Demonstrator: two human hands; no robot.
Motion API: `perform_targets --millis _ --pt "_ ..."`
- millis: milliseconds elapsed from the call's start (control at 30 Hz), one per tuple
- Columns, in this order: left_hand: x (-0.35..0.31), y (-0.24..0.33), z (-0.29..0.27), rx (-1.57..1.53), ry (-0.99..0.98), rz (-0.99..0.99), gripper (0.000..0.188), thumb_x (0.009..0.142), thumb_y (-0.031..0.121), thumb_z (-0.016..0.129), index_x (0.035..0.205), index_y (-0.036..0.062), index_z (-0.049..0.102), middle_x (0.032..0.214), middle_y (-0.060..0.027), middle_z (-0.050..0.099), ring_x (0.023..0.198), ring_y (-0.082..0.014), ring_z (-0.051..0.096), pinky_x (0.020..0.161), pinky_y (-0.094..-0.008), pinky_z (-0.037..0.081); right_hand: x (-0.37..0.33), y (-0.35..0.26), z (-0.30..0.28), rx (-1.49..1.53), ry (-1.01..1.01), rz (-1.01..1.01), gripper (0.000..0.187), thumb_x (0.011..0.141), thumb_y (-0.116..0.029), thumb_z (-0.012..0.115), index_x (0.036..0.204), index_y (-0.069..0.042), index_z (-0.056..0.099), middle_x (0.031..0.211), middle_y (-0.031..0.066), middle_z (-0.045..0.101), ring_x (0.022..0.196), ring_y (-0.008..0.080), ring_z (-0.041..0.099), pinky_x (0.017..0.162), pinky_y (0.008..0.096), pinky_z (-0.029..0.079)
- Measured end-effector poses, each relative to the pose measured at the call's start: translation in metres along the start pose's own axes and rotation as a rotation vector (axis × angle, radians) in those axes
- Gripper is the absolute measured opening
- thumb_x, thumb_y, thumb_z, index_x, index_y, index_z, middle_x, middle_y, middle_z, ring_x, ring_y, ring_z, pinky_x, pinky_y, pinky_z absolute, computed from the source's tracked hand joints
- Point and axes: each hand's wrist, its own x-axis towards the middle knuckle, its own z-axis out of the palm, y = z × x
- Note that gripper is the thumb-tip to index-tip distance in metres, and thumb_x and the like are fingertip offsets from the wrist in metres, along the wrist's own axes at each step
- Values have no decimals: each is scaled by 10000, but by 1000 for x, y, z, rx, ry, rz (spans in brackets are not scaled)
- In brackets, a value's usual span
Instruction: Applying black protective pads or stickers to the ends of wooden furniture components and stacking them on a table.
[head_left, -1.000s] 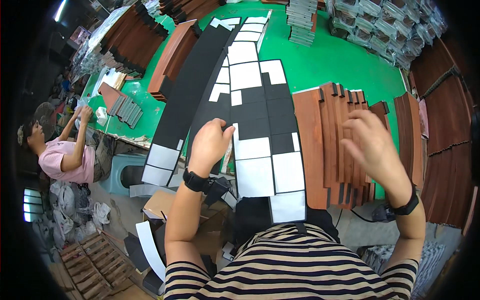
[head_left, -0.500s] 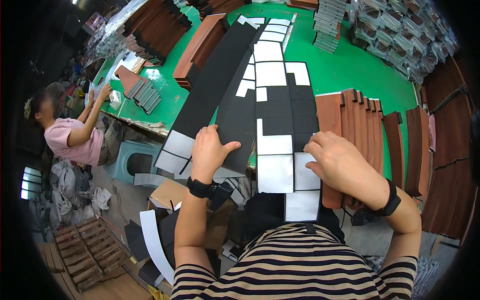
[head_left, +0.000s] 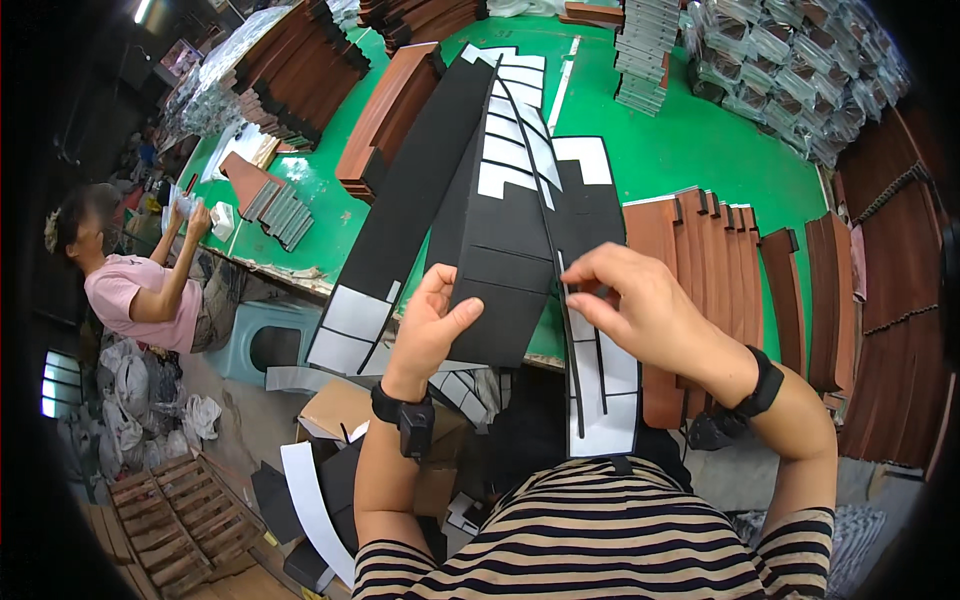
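Observation:
My left hand (head_left: pixel 432 335) is closed on the near left edge of a black foam sheet (head_left: pixel 505 265), thumb on top and fingers underneath. White patches (head_left: pixel 508 150) cover the sheet's far part. At the sheet's right edge, my right hand (head_left: pixel 640 305) pinches a thin black strip (head_left: pixel 577 400), which runs lengthwise toward my body. Beneath lies another black sheet with white rectangular patches (head_left: pixel 607 420), its near end by my waist. To the left, a long black sheet (head_left: pixel 395 235) with white patches at its near end rests on the green table (head_left: pixel 700 145).
Brown curved panels (head_left: pixel 665 260) are stacked right of my hands, with more brown panels (head_left: pixel 385 125) at the back left. Plastic-wrapped bundles (head_left: pixel 800 75) fill the back right. A person in a pink shirt (head_left: pixel 150 300) sits left, beside a blue-green stool (head_left: pixel 265 335).
The upper patched sheet has lifted and swung left, its near end now showing black. My left hand has gripped its edge, and my right hand has moved left to the thin strip.

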Motion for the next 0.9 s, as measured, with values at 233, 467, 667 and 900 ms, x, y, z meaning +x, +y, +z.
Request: perform_targets --millis 233,467,667,900 --pt "-1 8 13 30 -69 -4 496 895 -11 628 1299 52 348 1336 -96 501 1228 -146 476 1045 -309 397 44 11 15 133 148 41 274 827 -51 715 1081 16 634 1010 150 624 753 235 666 744 362 538" --pt "0 0 7 31 -206 -52 528 843 -30 658 1276 73 373 1295 -69 483 1239 -145 445 1063 -298 361 63 22 28 19 103 4 453 787 -103 775 1174 38 585 1127 174 576 817 255 659 773 366 534" --pt "4 7 0 64 85 -3 676 840 -96 554 1438 40 270 1444 -130 383 1312 -204 410 1085 -333 358 58 42 4 -60 204 31 339 842 -62 718 1160 -16 611 1098 113 601 890 202 629 729 314 529" --pt "0 11 10 1267 299 437 587 834 -35 632 1388 31 451 1500 -232 388 1344 -383 446 1093 -437 380 24 74 -29 -498 -107 40 167 795 -85 726 932 5 694 952 146 653 964 334 617 845 423 504"
